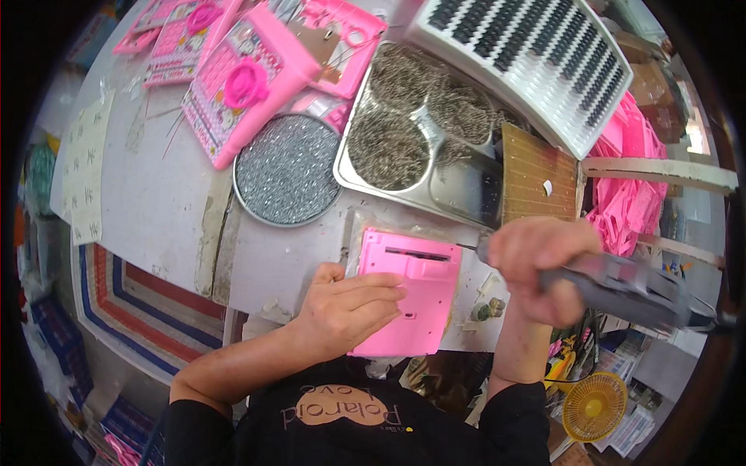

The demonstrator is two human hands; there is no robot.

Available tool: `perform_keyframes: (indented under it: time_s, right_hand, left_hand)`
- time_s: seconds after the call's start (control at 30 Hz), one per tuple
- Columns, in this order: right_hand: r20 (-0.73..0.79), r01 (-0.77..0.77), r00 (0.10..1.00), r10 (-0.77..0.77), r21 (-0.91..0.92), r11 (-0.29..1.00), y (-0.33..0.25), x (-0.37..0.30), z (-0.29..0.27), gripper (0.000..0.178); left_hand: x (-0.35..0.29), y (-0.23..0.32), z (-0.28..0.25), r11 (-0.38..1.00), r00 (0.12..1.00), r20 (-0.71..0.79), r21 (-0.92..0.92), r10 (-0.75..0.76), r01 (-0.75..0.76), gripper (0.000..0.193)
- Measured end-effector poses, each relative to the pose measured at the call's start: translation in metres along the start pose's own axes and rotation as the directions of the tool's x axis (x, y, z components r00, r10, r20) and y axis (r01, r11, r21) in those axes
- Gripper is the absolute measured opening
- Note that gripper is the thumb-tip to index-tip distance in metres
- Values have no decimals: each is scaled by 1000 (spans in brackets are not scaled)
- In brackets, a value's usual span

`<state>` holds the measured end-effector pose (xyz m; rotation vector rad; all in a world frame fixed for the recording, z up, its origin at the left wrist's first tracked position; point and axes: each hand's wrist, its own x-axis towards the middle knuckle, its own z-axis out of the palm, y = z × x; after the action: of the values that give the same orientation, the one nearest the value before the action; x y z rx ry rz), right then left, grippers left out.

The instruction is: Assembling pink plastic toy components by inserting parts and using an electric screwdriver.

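A pink plastic case (423,311) lies on the table in front of me, with a dark slot near its far edge and several small holes. My left hand (350,311) holds it at the left side, fingers laid together across its top and the thumb by its edge. In my right hand (540,260) is a dark grey electric screwdriver (622,287), its fingers wrapped round the front part. The thin bit points left, beside the case's far right corner. Motion blurs the right hand and the tool.
Beyond the case stand a round dish of small silvery metal pieces (287,167) and a metal tray (474,182) heaped with brownish screw-like pieces. A white grid with black rows (536,62) is behind. Pink toy-like cases (256,78) lie far left; pink parts (625,202) pile up right.
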<state>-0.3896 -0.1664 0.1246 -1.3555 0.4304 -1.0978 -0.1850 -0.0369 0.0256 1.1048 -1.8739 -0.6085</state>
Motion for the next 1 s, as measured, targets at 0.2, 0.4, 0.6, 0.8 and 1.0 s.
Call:
perform_keyframes:
  time_s: [0.2,0.4,0.6,0.8,1.0]
  right_hand:
    - [105,-53,993,44,86,995,8,1,52,38]
    - [64,-99,993,97,27,995,14,1,62,37]
    - [71,30,997,-39,128,991,4,2,62,33]
    - [164,47,983,-79,189,981,-4,2,73,28]
    - [197,-14,980,-31,221,975,2,2,73,31]
  left_hand:
    - [-2,-3,10,998,994,-101,-35,40,-43,11]
    - [-2,-4,7,998,989,-136,-36,51,-56,12]
    - [-5,-3,-11,995,967,-246,-90,-71,50,17]
    - [4,-6,-27,994,973,-207,13,-106,111,19]
    - [3,-7,-28,992,970,-209,-20,-123,122,22]
